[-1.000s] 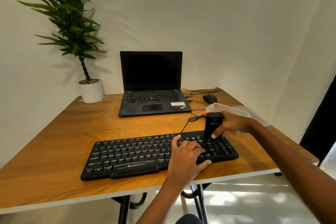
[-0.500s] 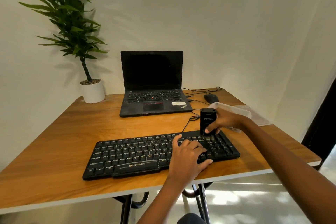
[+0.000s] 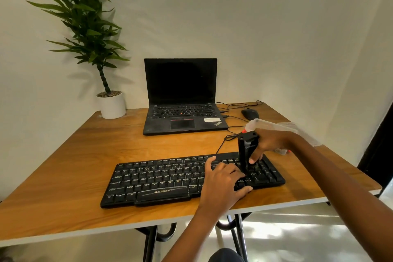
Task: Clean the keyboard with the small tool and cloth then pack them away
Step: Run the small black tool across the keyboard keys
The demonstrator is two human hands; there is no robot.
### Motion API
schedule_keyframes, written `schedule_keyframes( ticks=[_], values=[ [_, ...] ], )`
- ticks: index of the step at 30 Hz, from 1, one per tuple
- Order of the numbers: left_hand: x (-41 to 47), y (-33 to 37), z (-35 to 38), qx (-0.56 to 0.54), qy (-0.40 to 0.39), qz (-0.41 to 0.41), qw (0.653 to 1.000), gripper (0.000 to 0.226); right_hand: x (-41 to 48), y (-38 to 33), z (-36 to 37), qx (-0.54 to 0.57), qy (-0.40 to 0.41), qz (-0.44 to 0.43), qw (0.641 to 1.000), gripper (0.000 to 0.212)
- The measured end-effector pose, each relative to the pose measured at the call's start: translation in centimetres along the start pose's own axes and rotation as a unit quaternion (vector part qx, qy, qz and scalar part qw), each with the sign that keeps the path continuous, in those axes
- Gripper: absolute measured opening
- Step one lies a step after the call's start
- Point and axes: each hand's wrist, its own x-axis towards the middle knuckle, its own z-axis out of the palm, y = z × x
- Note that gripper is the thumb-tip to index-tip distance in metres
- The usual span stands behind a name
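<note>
While the left grip (image 3: 223, 185) lies with loose fingers on the right half of the keyboard (image 3: 161, 178), holding nothing and seemingly steadying it, the right grip (image 3: 268, 144) is wrapped round the small tool (image 3: 246, 151) just beyond, over the keyboard's right end. That tool stands nearly upright, long axis vertical, working end down on the keys and cap end up. The tool pass looks underway; the cloth wipe, with no cloth I can make out, and packing, perhaps into the clear case (image 3: 274, 125) behind the keyboard's right end, remain.
</note>
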Motion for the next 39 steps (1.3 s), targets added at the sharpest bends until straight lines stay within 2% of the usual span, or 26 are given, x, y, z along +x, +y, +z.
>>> schedule_keyframes(
  ticks=[4,8,12,16,18,26,32,39],
  values=[
    [0.1,0.1,-0.1,0.004,0.004,-0.001,1.0,0.044,-0.4,-0.5,-0.7,-0.037,-0.034,0.034,0.998,0.028],
    [0.0,0.0,0.0,-0.003,0.005,-0.001,1.0,0.044,-0.6,-0.7,0.2,-0.025,0.014,0.009,1.0,0.028],
    [0.0,0.1,-0.2,-0.002,0.005,-0.004,1.0,0.044,-1.2,-0.8,0.2,-0.026,0.008,0.038,0.999,0.027],
    [0.0,0.1,-0.1,-0.002,0.001,-0.003,1.0,0.044,-1.0,-0.6,0.9,0.003,0.019,0.017,1.0,0.03],
    [0.1,0.1,-0.1,0.0,-0.001,-0.005,1.0,0.044,-1.6,-0.9,0.5,-0.024,0.027,0.038,0.999,0.029],
    [0.0,0.0,0.2,-0.002,0.005,-0.001,1.0,0.043,-1.8,0.8,1.9,0.074,0.111,0.001,0.991,0.037],
    [0.1,0.0,0.1,-0.004,0.011,0.0,1.0,0.043,-1.8,1.3,1.7,0.067,0.123,-0.011,0.99,0.037],
    [-0.1,0.0,0.1,-0.004,0.012,0.001,1.0,0.044,-2.0,1.2,1.5,0.071,0.089,-0.008,0.993,0.038]
  ],
)
